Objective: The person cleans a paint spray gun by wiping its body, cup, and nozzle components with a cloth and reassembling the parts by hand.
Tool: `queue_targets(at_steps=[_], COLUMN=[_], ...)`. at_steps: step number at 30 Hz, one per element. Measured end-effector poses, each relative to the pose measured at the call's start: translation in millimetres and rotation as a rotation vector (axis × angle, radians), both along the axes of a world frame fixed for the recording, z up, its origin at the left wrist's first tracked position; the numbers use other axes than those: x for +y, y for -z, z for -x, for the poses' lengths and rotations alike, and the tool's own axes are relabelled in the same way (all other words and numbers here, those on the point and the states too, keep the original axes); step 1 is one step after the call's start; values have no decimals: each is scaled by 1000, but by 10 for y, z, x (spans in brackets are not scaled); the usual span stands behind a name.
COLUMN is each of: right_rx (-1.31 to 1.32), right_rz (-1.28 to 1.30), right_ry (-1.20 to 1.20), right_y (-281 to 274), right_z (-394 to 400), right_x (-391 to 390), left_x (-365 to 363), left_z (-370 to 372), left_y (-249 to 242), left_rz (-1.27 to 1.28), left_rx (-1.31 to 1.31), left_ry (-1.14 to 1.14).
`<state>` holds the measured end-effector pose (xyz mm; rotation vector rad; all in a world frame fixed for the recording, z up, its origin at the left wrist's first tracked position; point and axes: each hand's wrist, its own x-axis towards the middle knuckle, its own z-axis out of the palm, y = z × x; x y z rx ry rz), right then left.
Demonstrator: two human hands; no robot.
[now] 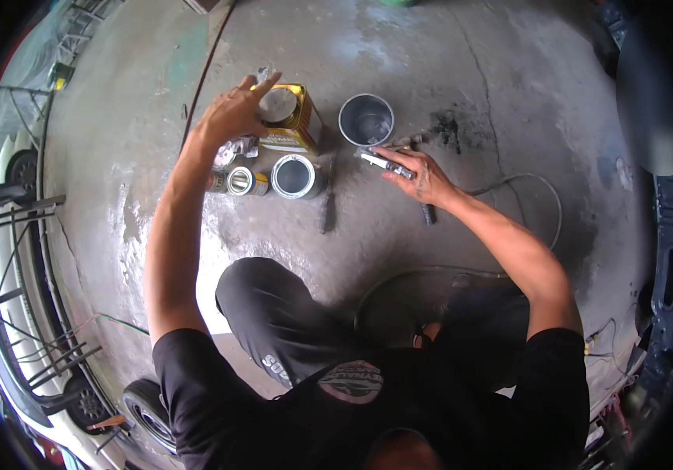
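My left hand [235,112] reaches over the left side of a yellow square tin [303,129]. Its fingers and thumb are spread around the edge of a round grey lid [279,105] on top. In my right hand [423,178] is a slim white-and-dark tool [387,164], pinched just below the rim of an open grey can [367,119]; its exact kind I cannot tell. Nearer to me stand a paint can [296,176] with a grey inside and a smaller open tin [246,181]. Crumpled plastic [236,150] lies under my left wrist.
A dark, flat stick-like tool [326,205] lies on the concrete floor beside the paint can. A hose [544,184] loops around on the right and runs toward my legs. Dark stains [448,129] mark the floor. Metal racks [19,290] and a wheel [148,411] are at left.
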<state>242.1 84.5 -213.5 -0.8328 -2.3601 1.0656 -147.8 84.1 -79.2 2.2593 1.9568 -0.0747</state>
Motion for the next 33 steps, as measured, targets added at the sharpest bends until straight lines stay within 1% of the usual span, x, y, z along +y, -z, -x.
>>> queue_targets(at_steps=[2, 6, 7, 8, 9, 10, 11, 12, 14, 15, 16, 17, 18, 20, 21, 22, 24, 26, 27, 30, 31, 32, 33], right_rx=[-18, -81, -75, -69, -48, -74, -103, -136, -110, -101, -86, -71, -57, 73, 149, 130, 105, 110, 109, 142, 154, 164, 148], right_rz=[59, 204, 246, 290, 227, 266, 302, 340, 388, 416, 456, 504, 556, 538, 523, 523, 525, 513, 516, 549, 590, 634, 669], right_ry=[-9, 36, 44, 52, 43, 49, 59, 73, 97, 120, 155, 194, 227, 212, 235, 229, 215, 211, 207, 160, 147, 133, 133], right_y=[-207, -561, -634, -692, -726, -814, -932, -1028, -1139, -1188, -1224, -1248, -1263, -1326, -1476, -1542, -1636, -1616, -1566, -1581, -1565, -1552, -1597], right_z=[-46, -127, -147, -163, -177, -174, -169, -181, -203, -234, -271, -310, -342, -385, -345, -381, -366, -336, -354, -380, -389, -389, -373], right_x=[-28, -67, -70, -74, -76, -80, -96, -110, -122, -120, -94, -67, -56, 3, -13, 19, 91, 116, 120, 96, 66, 19, -29], left_x=[-34, -129, -122, -88, -25, 39, 85, 86, 142, 64, -35, -135, -274, -530, -667, -746, -839, -776, -717, -520, -483, -492, -496], left_z=[157, 362, 373, 381, 390, 389, 348, 299, 356, 213, -5, -252, -494, -1013, -1353, -1699, -2275, -2413, -2415, -2341, -2288, -2299, -2325], left_y=[-128, -268, -289, -240, -120, 16, 200, 309, 902, 913, 746, 516, 388, 421, 562, 696, 662, 556, 519, 520, 531, 544, 568], left_rz=[37, -246, -330, -391, -451, -513, -598, -456, -484, -543, -696, -777, -853, -580, -415, -260, -59, -70, -111, -444, -472, -496, -526], left_rx=[-107, -368, -368, -441, -513, -587, -593, -679, -459, -236, -57, -168, -277, -746, -959, -1158, -1584, -1743, -1771, -1633, -1499, -1399, -1395], left_ry=[-35, -241, -281, -347, -413, -478, -458, -417, -412, -467, -447, -397, -357, -330, -296, -254, -373, -493, -529, -431, -323, -332, -370])
